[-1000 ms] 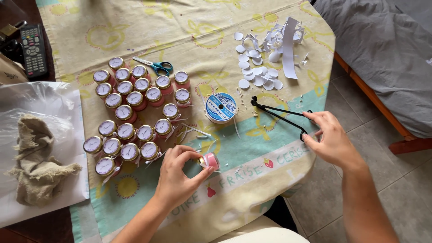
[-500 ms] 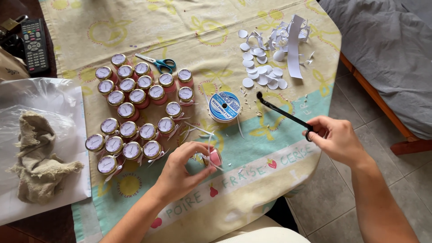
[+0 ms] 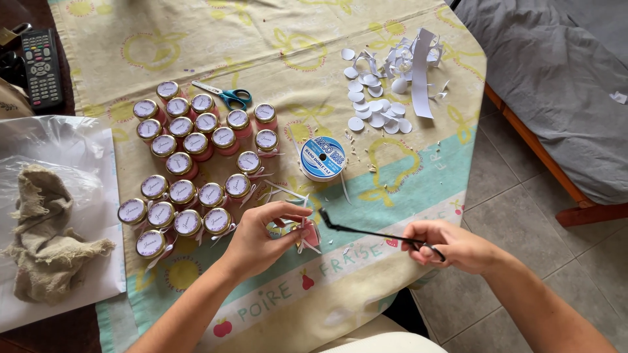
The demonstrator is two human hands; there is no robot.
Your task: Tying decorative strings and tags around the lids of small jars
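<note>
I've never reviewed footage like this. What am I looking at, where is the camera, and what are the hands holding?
There is no machine here: a camera on a person's head looks down at their own two bare hands over a table with a fruit-patterned tablecloth. The left hand holds a small pink jar with white ribbon. The right hand grips a thin black tool, which reaches toward the jar. On the cloth lie many small gold-lidded jars, teal-handled scissors, a spool of ribbon and white paper cut-outs. At the left are a remote control and a burlap scrap.

tablecloth [image 3: 196, 39]: cream, yellow fruit print | jars [image 3: 196, 140]: pink | scissors [image 3: 229, 97]: teal handles | tongs [image 3: 379, 234]: black
</note>
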